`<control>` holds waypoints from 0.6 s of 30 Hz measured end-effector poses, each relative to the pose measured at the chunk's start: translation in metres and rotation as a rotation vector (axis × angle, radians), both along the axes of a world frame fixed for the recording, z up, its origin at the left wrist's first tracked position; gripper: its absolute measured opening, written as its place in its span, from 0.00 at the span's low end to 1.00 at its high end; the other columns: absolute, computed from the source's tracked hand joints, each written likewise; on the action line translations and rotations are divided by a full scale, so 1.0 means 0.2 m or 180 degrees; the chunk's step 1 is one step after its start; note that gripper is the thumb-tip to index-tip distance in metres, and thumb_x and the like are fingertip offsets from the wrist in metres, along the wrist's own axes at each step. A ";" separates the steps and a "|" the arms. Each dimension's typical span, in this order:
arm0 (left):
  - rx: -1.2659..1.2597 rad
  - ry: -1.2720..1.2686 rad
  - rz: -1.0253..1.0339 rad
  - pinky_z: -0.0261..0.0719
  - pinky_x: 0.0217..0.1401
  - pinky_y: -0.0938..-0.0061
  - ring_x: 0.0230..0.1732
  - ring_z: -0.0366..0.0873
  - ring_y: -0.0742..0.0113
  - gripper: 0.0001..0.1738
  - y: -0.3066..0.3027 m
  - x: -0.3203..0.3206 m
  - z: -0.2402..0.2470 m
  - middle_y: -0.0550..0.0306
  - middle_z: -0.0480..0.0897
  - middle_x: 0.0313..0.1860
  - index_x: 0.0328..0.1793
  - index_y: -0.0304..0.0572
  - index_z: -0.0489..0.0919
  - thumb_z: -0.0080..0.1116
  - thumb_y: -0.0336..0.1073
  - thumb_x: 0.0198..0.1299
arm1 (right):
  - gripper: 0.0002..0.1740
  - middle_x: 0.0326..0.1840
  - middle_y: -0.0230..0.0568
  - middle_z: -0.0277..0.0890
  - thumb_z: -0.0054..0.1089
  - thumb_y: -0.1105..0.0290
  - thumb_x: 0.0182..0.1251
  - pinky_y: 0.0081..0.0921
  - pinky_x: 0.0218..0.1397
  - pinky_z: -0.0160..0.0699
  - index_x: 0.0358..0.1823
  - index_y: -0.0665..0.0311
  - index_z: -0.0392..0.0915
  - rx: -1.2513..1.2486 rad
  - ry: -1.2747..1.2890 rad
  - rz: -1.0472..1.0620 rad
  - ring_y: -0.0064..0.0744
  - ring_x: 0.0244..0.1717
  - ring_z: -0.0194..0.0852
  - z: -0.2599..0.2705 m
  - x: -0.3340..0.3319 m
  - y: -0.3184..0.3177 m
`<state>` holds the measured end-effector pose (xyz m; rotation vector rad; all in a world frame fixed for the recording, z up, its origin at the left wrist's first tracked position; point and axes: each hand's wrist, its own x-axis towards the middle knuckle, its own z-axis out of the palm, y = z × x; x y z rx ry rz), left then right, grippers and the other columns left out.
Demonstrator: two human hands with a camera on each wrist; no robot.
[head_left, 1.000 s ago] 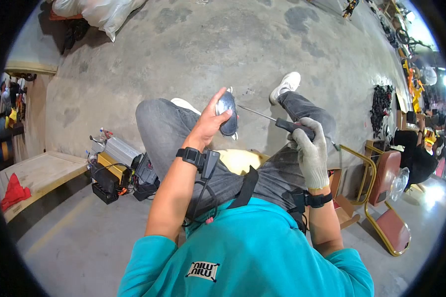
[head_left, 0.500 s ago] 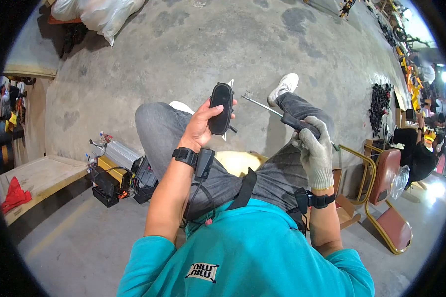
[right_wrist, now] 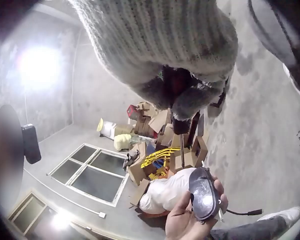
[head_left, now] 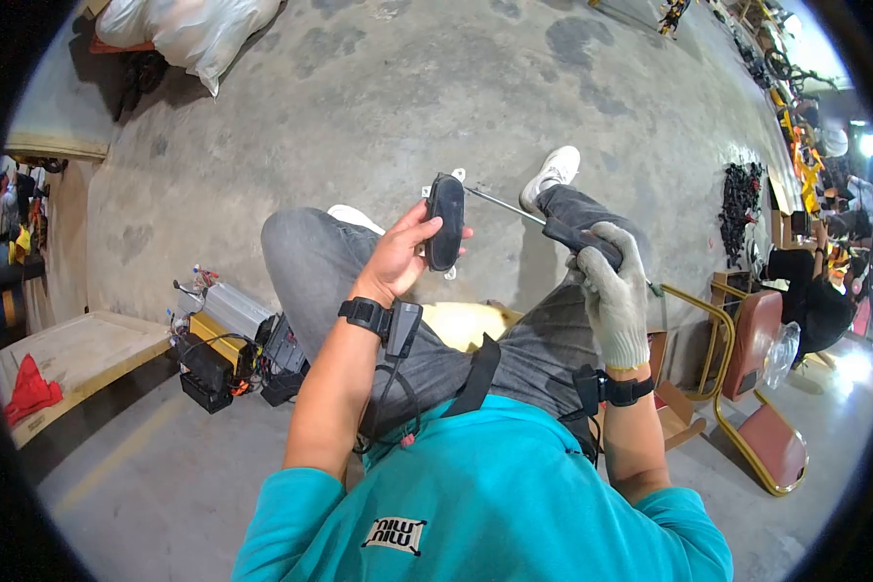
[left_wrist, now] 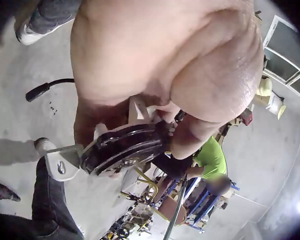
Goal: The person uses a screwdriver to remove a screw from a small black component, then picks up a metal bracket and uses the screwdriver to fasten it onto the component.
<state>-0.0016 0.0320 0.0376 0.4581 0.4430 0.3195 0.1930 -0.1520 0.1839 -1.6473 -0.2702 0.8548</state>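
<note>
Lamp-looking unit (head_left: 445,223): up in the air over the concrete floor (head_left: 436,87), roughly between my legs (head_left: 306,238), held up by nothing but my grip. Probably so I can tilt it whichever way I need.

Left hand (head_left: 398,250): bare, clamped on that unit, thumb on one side and fingers wrapped round the other. My guess is bare skin gives better feel on a slick casing.

Metal tabs (head_left: 458,175): poking out past the casing, top and bottom. Gripping it round the middle leaves those reachable, I'd say.

Glossy face (right_wrist: 205,197): shows nearly full-on in the right wrist view, so I reckon it's angled toward the tool side.

Right hand (head_left: 611,291): gloved, curled round the fat handle of a screwdriver (head_left: 580,241). Knit fabric likely saves my palm if I have to twist hard.

Screwdriver shaft (head_left: 504,206): slants across at the unit, tip just beside its upper end. Can't tell if it's touching or a hair short.

Hands overall: apart, one thing each, only the shaft bridging the gap.

Cable plug (right_wrist: 255,212): sticks out free on its lead, on the far side from the tool, which should keep it from snagging.

Boxy wired heap (head_left: 238,335): on the floor off my left, out of my working space, presumably on purpose lol.
</note>
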 end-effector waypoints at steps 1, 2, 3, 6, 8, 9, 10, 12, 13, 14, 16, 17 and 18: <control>-0.0031 0.0022 -0.0014 0.85 0.63 0.55 0.64 0.80 0.49 0.26 0.00 0.00 0.00 0.45 0.78 0.63 0.77 0.37 0.63 0.49 0.32 0.76 | 0.20 0.46 0.42 0.79 0.62 0.74 0.68 0.21 0.44 0.79 0.60 0.69 0.73 -0.0001 -0.0003 0.0002 0.25 0.41 0.80 0.01 0.00 0.01; -0.0064 0.0047 -0.0027 0.85 0.63 0.56 0.63 0.81 0.51 0.25 0.00 0.00 0.00 0.46 0.79 0.62 0.77 0.37 0.64 0.49 0.33 0.76 | 0.20 0.46 0.42 0.79 0.62 0.74 0.68 0.21 0.44 0.79 0.60 0.69 0.73 -0.0096 -0.0068 0.0038 0.25 0.41 0.80 0.02 0.00 0.01; -0.0059 0.0047 -0.0017 0.85 0.63 0.56 0.63 0.81 0.51 0.25 0.00 0.00 0.00 0.46 0.79 0.62 0.77 0.37 0.64 0.49 0.33 0.76 | 0.20 0.46 0.42 0.79 0.62 0.73 0.68 0.22 0.44 0.79 0.59 0.69 0.73 -0.0184 -0.0134 0.0080 0.26 0.41 0.80 0.02 0.00 0.02; 0.0063 0.0226 -0.0090 0.85 0.62 0.58 0.63 0.81 0.54 0.25 -0.02 0.00 0.00 0.47 0.79 0.61 0.77 0.38 0.64 0.50 0.34 0.76 | 0.20 0.44 0.42 0.79 0.63 0.73 0.68 0.22 0.45 0.79 0.59 0.70 0.73 -0.0199 -0.0187 0.0167 0.26 0.40 0.80 0.01 0.01 0.03; 0.0257 0.0191 -0.0221 0.85 0.62 0.61 0.63 0.80 0.57 0.26 -0.02 0.00 -0.03 0.50 0.78 0.60 0.77 0.40 0.64 0.53 0.34 0.75 | 0.20 0.43 0.41 0.79 0.63 0.72 0.68 0.22 0.45 0.79 0.59 0.70 0.72 -0.0169 -0.0240 0.0157 0.25 0.40 0.79 0.00 0.01 0.04; 0.0257 0.0188 -0.0221 0.85 0.62 0.61 0.63 0.80 0.57 0.26 -0.02 0.01 -0.04 0.50 0.78 0.60 0.77 0.40 0.64 0.53 0.34 0.75 | 0.21 0.42 0.41 0.79 0.63 0.72 0.68 0.22 0.45 0.78 0.59 0.71 0.72 -0.0149 -0.0283 0.0138 0.25 0.39 0.79 -0.01 0.01 0.04; 0.0398 0.0225 -0.0258 0.85 0.62 0.62 0.64 0.80 0.59 0.27 -0.02 0.01 -0.04 0.52 0.77 0.60 0.77 0.41 0.64 0.55 0.34 0.74 | 0.21 0.42 0.41 0.79 0.63 0.72 0.68 0.22 0.45 0.78 0.59 0.71 0.72 -0.0153 -0.0282 0.0138 0.25 0.39 0.79 0.00 0.00 0.04; 0.0548 0.0254 -0.0294 0.85 0.62 0.63 0.64 0.79 0.61 0.28 -0.02 0.01 -0.05 0.54 0.76 0.60 0.77 0.42 0.64 0.57 0.35 0.74 | 0.20 0.41 0.41 0.80 0.63 0.72 0.69 0.23 0.45 0.79 0.59 0.71 0.72 -0.0249 -0.0385 0.0137 0.25 0.39 0.79 0.02 0.00 0.05; 0.0631 0.0252 -0.0318 0.84 0.61 0.64 0.63 0.78 0.62 0.31 -0.01 0.01 -0.05 0.57 0.75 0.61 0.79 0.43 0.62 0.58 0.35 0.73 | 0.20 0.41 0.41 0.80 0.63 0.72 0.69 0.23 0.45 0.79 0.59 0.71 0.72 -0.0241 -0.0394 0.0138 0.25 0.39 0.79 0.02 0.00 0.06; 0.0700 0.0259 -0.0348 0.84 0.61 0.66 0.63 0.77 0.64 0.34 -0.02 0.01 -0.05 0.59 0.74 0.61 0.81 0.44 0.61 0.60 0.35 0.72 | 0.20 0.41 0.41 0.80 0.63 0.72 0.69 0.23 0.44 0.79 0.59 0.71 0.73 -0.0247 -0.0382 0.0137 0.25 0.39 0.79 0.01 0.00 0.05; 0.0740 0.0283 -0.0316 0.83 0.60 0.68 0.62 0.77 0.65 0.37 -0.03 0.01 -0.05 0.60 0.73 0.61 0.83 0.46 0.58 0.60 0.36 0.72 | 0.20 0.41 0.41 0.80 0.63 0.72 0.69 0.24 0.44 0.80 0.59 0.71 0.73 -0.0260 -0.0370 0.0127 0.25 0.39 0.79 0.00 0.00 0.03; 0.0793 0.0307 -0.0274 0.82 0.60 0.70 0.62 0.77 0.66 0.39 -0.03 0.01 -0.04 0.62 0.73 0.62 0.85 0.48 0.56 0.61 0.36 0.72 | 0.20 0.41 0.41 0.80 0.63 0.72 0.69 0.24 0.44 0.80 0.59 0.71 0.73 -0.0266 -0.0385 0.0138 0.25 0.39 0.79 -0.01 0.00 0.03; 0.0810 0.0290 -0.0273 0.82 0.60 0.70 0.62 0.77 0.66 0.39 -0.02 0.02 -0.04 0.62 0.73 0.62 0.85 0.48 0.56 0.61 0.36 0.72 | 0.20 0.41 0.41 0.80 0.63 0.72 0.68 0.24 0.44 0.80 0.59 0.71 0.73 -0.0257 -0.0416 0.0149 0.25 0.39 0.80 -0.01 0.01 0.04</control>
